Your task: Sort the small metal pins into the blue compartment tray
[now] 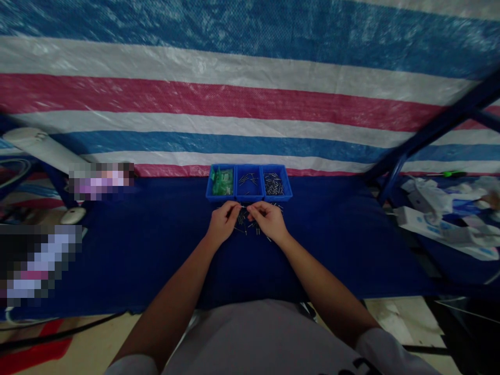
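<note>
My left hand [223,223] and my right hand [269,219] meet just in front of the blue bins, both closed in a pinch. Between their fingertips is a small thin pin-like piece [244,207], pale and shiny; its exact kind is too small to tell. Under and between the hands, dark and silvery pin-like pieces [246,226] lie loose on the blue surface, partly hidden by the fingers. The right blue bin [289,194] holds many such pieces, the middle bin [250,198] a scattering of them. Green packets [223,182] fill the left bin [219,198].
The blue-covered table [332,239] runs up to a striped plastic sheet [250,99]. A blue metal frame [394,177] slopes up at the right, beside a white box [441,232] and plastic bags. To the left are a white tube [47,146] and blurred-out items.
</note>
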`<action>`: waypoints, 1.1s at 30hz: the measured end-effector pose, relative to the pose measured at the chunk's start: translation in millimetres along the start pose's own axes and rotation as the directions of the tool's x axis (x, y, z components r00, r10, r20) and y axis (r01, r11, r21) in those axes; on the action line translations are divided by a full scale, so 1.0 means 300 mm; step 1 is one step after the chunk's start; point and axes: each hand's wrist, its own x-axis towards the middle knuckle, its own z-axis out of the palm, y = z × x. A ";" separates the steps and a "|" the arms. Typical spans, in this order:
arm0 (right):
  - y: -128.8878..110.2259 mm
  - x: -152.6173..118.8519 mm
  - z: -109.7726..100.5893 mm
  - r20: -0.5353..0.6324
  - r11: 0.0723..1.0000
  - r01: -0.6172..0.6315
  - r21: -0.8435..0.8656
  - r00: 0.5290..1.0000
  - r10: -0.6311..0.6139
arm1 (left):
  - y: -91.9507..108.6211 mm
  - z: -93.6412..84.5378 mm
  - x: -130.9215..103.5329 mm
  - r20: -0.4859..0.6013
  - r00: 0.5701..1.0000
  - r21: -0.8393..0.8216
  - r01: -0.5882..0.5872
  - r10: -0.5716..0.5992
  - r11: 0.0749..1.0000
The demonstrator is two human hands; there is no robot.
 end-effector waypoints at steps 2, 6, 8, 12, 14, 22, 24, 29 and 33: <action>-0.001 0.000 0.000 0.003 1.000 0.002 -0.007 1.000 -0.002 | 0.003 0.001 0.000 -0.006 1.000 -0.016 0.005 -0.005 1.000; -0.011 0.000 -0.002 0.000 1.000 -0.012 -0.004 1.000 0.012 | 0.006 0.005 -0.001 -0.008 1.000 -0.041 -0.010 0.010 0.999; -0.016 -0.001 -0.004 -0.004 1.000 -0.009 -0.023 1.000 0.009 | 0.006 0.005 -0.001 -0.004 1.000 -0.040 -0.014 0.014 0.999; -0.015 -0.002 -0.007 -0.018 0.994 -0.003 -0.107 1.000 0.001 | 0.011 -0.001 0.001 0.010 1.000 0.006 -0.027 0.027 1.000; -0.015 -0.003 -0.006 -0.018 0.992 -0.005 -0.125 1.000 0.002 | 0.015 -0.004 0.002 0.015 0.999 0.027 -0.035 0.034 0.999; -0.024 -0.004 -0.006 0.006 0.995 -0.025 -0.094 1.000 0.026 | 0.014 -0.002 0.003 0.029 0.999 0.040 -0.021 0.020 0.999; -0.024 -0.004 -0.008 0.010 0.996 -0.030 -0.082 0.999 0.031 | 0.011 -0.001 0.002 0.036 0.999 0.040 -0.026 0.024 0.999; -0.020 0.004 -0.013 -0.014 0.998 -0.070 -0.008 0.997 0.070 | 0.010 -0.004 0.001 0.048 0.999 0.028 -0.028 0.027 0.999; -0.013 0.024 -0.024 -0.109 0.985 -0.133 0.108 0.983 0.145 | 0.013 -0.005 0.002 0.052 0.999 0.023 -0.013 0.012 1.000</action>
